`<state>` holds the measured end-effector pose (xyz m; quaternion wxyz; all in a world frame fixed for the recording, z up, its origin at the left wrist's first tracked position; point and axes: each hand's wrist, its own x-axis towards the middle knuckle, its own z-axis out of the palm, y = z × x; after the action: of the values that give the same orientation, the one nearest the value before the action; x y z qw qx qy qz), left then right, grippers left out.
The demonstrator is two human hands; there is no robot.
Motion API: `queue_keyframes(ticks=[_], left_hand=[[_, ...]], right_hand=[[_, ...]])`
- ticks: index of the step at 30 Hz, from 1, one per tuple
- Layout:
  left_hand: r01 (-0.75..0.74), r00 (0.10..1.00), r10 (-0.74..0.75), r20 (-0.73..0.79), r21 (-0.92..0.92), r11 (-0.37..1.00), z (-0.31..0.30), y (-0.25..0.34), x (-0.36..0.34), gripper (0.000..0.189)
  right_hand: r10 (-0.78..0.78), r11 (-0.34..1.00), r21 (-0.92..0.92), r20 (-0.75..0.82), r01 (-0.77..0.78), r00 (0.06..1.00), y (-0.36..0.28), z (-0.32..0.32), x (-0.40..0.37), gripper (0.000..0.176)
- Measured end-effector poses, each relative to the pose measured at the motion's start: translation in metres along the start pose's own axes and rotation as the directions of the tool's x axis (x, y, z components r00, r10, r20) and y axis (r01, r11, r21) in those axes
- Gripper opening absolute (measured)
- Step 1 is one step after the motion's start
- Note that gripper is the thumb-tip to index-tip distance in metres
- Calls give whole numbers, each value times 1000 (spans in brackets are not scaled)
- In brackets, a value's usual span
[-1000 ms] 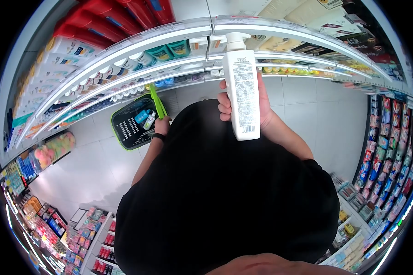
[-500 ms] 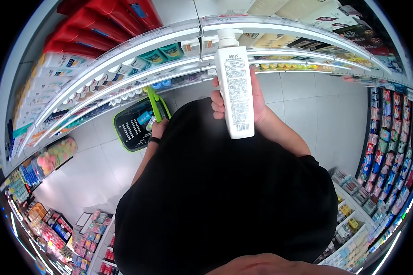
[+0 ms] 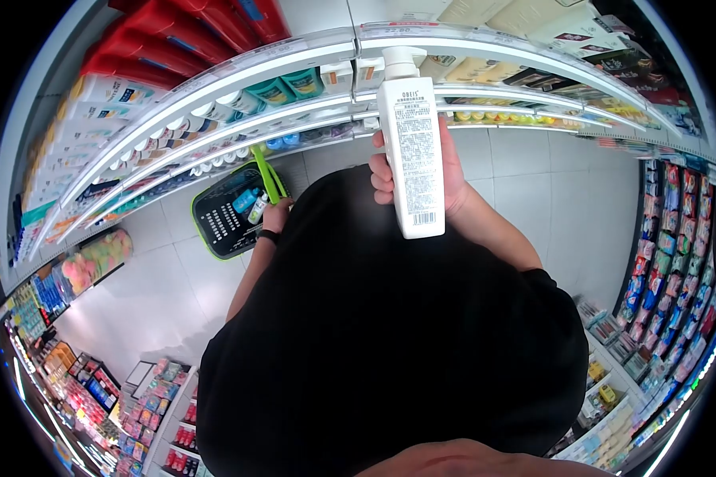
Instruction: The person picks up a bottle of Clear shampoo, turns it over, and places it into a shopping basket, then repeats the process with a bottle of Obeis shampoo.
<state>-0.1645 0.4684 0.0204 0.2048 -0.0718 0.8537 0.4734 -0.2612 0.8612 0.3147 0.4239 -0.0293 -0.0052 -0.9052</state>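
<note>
A white pump bottle point(image 3: 418, 159) labelled OBEIS stands upright in front of my chest, its printed back and barcode facing me. My right hand point(image 3: 453, 171) is wrapped round it from behind, fingertips showing at its left side. Lower on the left, my left hand point(image 3: 276, 215) is closed at the green handle point(image 3: 269, 176) of a black shopping basket point(image 3: 215, 219) with a green rim. Inside the basket lie a blue item point(image 3: 245, 200) and a white bottle point(image 3: 258, 206). A dark band circles my left wrist.
Store shelves point(image 3: 310, 52) curve across the front, holding red bottles point(image 3: 175, 40), teal packs point(image 3: 286, 86) and cream bottles point(image 3: 493, 16). Hanging packets point(image 3: 668, 238) fill a rack at the right. A bin of pastel puffs point(image 3: 99, 258) stands at the left on the tiled floor point(image 3: 155, 294).
The bottle in my right hand has shifted slightly to the right in view. The basket has moved a little left and up with my left hand.
</note>
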Motion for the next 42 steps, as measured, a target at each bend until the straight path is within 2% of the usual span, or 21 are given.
queue_keyframes(ticks=[1, 5, 7, 8, 10, 20, 22, 28, 35, 42], left_hand=[[-20, 1000, 17, 20, 208, 978, -3, 4, -1, 21], [-22, 996, 37, -85, 168, 985, 4, 13, -10, 24], [151, 974, -177, -141, -175, 973, 10, 20, -13, 30], [152, 974, -177, -141, -173, 973, 11, 27, -14, 30], [328, 918, -367, -146, -235, 915, 10, 39, -14, 30], [285, 938, -322, -132, -240, 928, 7, 51, -15, 32], [294, 933, -318, -170, -153, 944, 9, 61, -18, 33], [313, 918, -340, -202, -156, 937, 11, 66, -17, 34], [361, 908, -381, -172, -136, 922, 12, 59, -18, 36], [360, 908, -366, -202, -68, 931, 20, 58, -11, 38]], right_hand=[[7, 1000, -1, 0, -7, 1000, 0, 0, 0, 92], [24, 1000, 3, 27, -24, 999, -2, -2, 4, 92], [23, 1000, 8, 41, -23, 999, -2, -3, 4, 91], [23, 1000, 5, 39, -23, 999, -3, -4, 3, 91], [19, 1000, 1, 42, -19, 999, -6, -4, 2, 91], [-1, 1000, 8, 46, 0, 999, -13, -4, -5, 91], [-11, 1000, -6, 28, 11, 1000, -14, -4, -9, 90], [-23, 1000, 17, 25, 23, 999, -15, -4, -15, 91], [-54, 997, 51, 13, 53, 998, -8, -5, -18, 92], [-98, 995, 18, -12, 98, 995, -15, -6, -30, 92]])
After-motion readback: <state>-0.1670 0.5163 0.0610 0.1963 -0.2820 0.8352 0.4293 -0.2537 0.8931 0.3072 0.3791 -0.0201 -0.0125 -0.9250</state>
